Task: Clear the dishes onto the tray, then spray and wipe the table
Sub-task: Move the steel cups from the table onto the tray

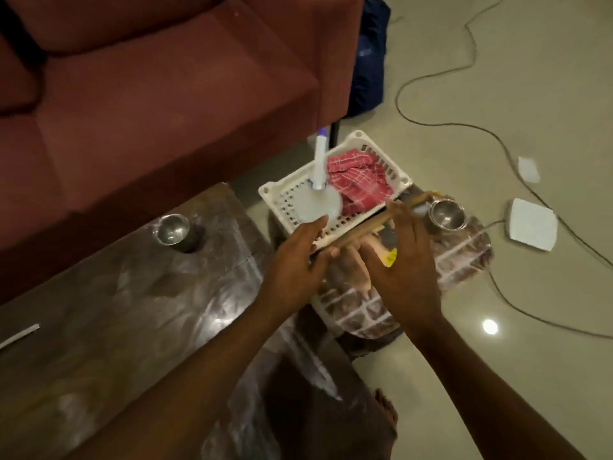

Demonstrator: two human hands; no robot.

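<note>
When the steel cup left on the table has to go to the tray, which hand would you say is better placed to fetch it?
Left, probably. The left hand is nearer the steel cup, which stands on the table to its left. The right hand is farther off, over the tray.

The room is dim and warm-toned. A ceiling lamp glares off the glossy floor [490, 326] at four o'clock, and my counter [132, 310] shows smeared highlights. The whole picture is soft, my hands slightly blurred, and the edges bend outward.
</note>
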